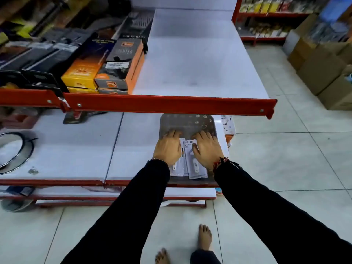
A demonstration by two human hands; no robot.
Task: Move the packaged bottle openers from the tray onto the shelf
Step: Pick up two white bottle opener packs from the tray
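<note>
A grey tray [187,121] lies on the lower white shelf, partly under the red rail of the shelf above. White packaged bottle openers lie in its near half, one on the left [175,170] and one on the right [196,169]. My left hand [167,148] lies palm down over the left pack, its fingers curled at the far end. My right hand [206,149] covers the right pack the same way, thumb on its face. The hands hide most of both packs. The upper shelf [196,69] has a bare white surface.
A red front rail [171,106] juts out above the tray. Orange and black boxes [116,71] fill the upper shelf's left side. A round chrome ring [13,149] lies on the lower shelf at left. Cardboard cartons [323,73] stand on the tiled floor at right.
</note>
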